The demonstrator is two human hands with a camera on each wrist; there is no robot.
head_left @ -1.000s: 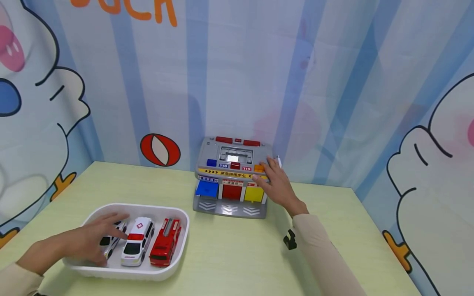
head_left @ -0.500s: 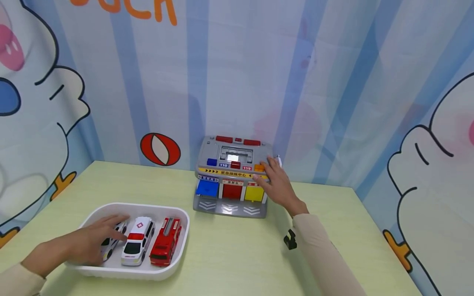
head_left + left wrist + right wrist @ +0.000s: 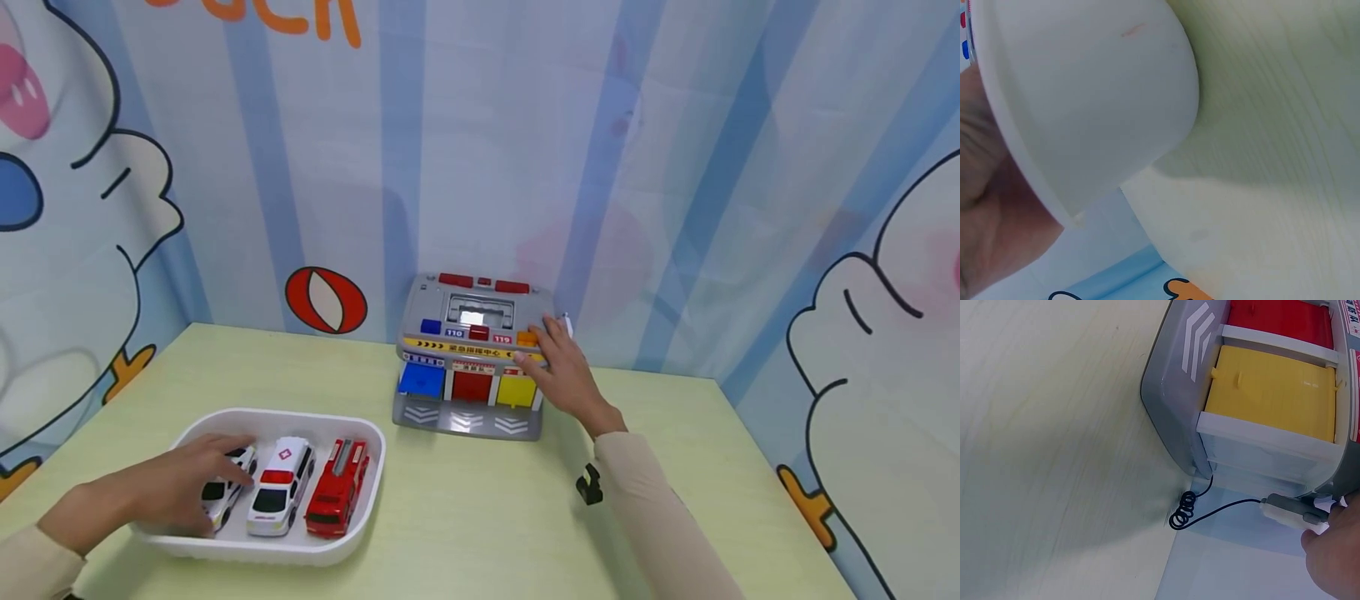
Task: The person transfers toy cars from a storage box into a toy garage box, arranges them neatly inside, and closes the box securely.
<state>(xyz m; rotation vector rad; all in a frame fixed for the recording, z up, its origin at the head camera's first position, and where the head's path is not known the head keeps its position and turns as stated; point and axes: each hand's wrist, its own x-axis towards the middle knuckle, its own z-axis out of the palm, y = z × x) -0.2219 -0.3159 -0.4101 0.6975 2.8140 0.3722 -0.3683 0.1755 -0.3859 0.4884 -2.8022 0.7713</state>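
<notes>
My left hand (image 3: 176,487) is over the left end of a white tray (image 3: 367,500), fingers spread around a white toy police car (image 3: 221,492) and partly covering it. Beside that car lie a white toy ambulance (image 3: 281,492) with a red light bar and a red toy fire engine (image 3: 337,492). In the left wrist view only part of the hand shows behind the tray's wall (image 3: 1097,94). My right hand (image 3: 566,375) rests on the right top corner of a grey toy rescue station (image 3: 467,350), fingers extended near its orange button.
The station has a raised blue door (image 3: 422,381), a red door (image 3: 472,387) and a yellow door (image 3: 1272,387). A small handset (image 3: 1294,512) on a coiled black cord hangs at its right side. A printed curtain (image 3: 487,150) stands behind the pale table (image 3: 480,508).
My left hand has shifted slightly over the police car, and a bit more of the car shows. The right hand stays on the station.
</notes>
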